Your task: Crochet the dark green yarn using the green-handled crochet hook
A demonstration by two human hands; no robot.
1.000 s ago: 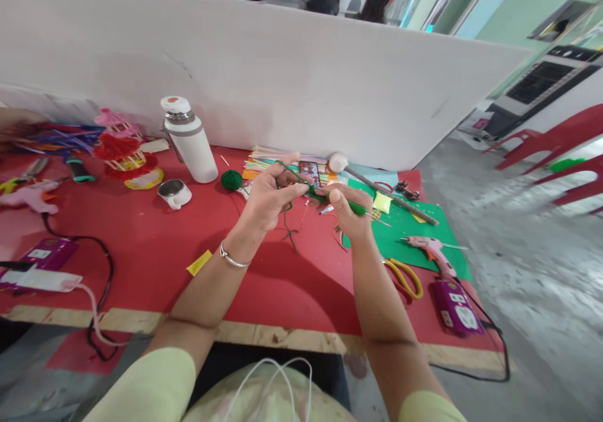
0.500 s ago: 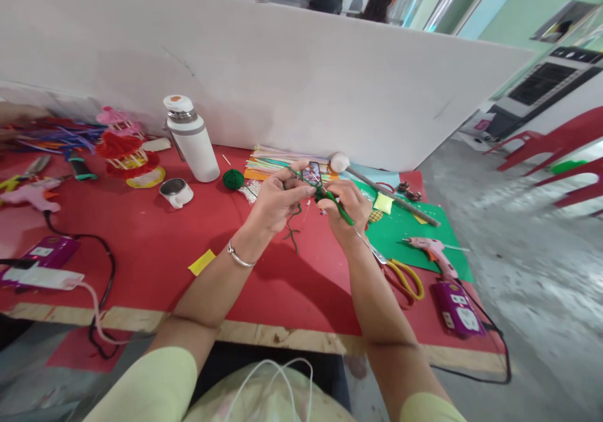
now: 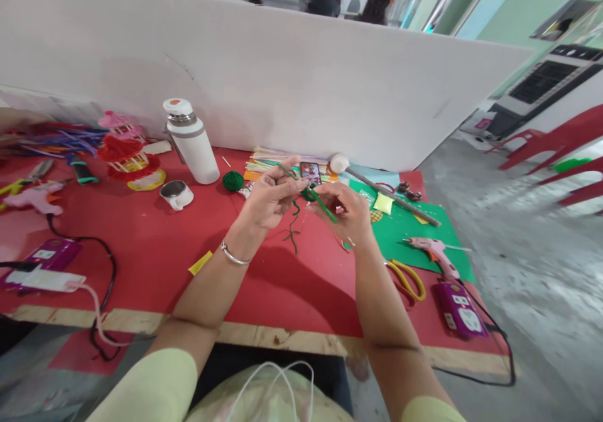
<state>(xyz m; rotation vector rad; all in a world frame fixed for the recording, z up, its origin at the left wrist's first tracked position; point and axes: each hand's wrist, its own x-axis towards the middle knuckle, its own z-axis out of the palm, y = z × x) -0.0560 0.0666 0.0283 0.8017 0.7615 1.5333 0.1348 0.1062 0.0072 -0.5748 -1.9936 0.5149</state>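
Note:
My left hand (image 3: 271,199) is closed, with green yarn (image 3: 291,172) over its raised index finger and its thumb pinching a small dark green crochet piece (image 3: 308,193). Meeting it from the right, my right hand (image 3: 346,211) has its fingers closed at a green-handled crochet hook (image 3: 326,208), which slants down from the piece. The hook's tip is too small to make out. A loose yarn tail (image 3: 293,227) hangs below the piece onto the red tabletop. Left of my left hand lies the green yarn ball (image 3: 233,181). A phone (image 3: 311,172) with a lit screen stands behind my hands.
A white flask (image 3: 193,142) and a metal-lined cup (image 3: 176,194) stand left. Yellow-handled scissors (image 3: 407,279), a pink glue gun (image 3: 436,250) and a purple power box (image 3: 459,309) lie right. A white board (image 3: 282,76) borders the back. Another person's hand (image 3: 19,120) shows far left.
My right hand has turned, and its fingers have shifted up to the crochet piece, leaving more of the hook's handle exposed. My left hand has moved slightly left, uncovering the phone.

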